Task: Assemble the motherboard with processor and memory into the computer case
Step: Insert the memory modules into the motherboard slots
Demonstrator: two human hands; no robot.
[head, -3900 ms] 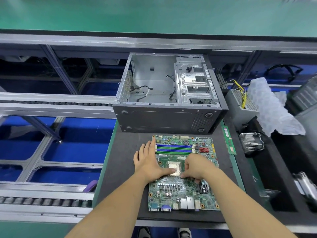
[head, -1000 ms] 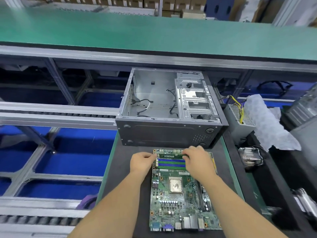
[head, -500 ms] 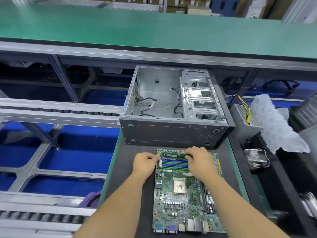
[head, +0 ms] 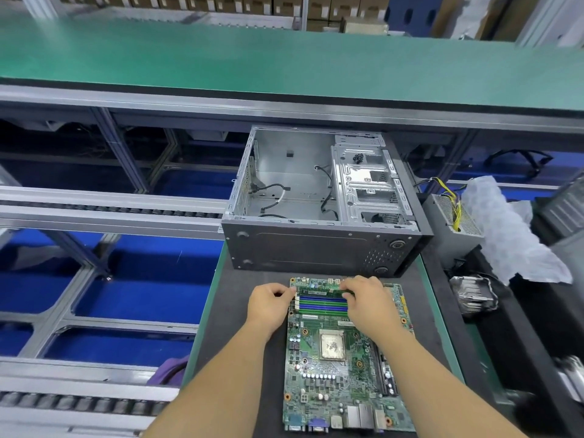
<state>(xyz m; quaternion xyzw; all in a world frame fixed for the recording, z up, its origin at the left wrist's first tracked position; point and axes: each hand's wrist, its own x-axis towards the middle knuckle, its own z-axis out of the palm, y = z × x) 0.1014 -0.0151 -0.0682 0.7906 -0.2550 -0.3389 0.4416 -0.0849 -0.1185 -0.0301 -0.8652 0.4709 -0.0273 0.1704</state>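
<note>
Both grips, L [head: 271,303] & R [head: 368,303], pinch memory stick [head: 319,292] ends over mobo [head: 344,349] slots.

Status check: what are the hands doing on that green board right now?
Left hand and right hand pinch a memory stick over the motherboard slots. Case open, waiting. Nothing obstructing.

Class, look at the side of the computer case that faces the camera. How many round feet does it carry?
4 feet on the computer case: upper left, lower left, upper right, lower right. Nothing covers that side, so none seems hidden.
</note>
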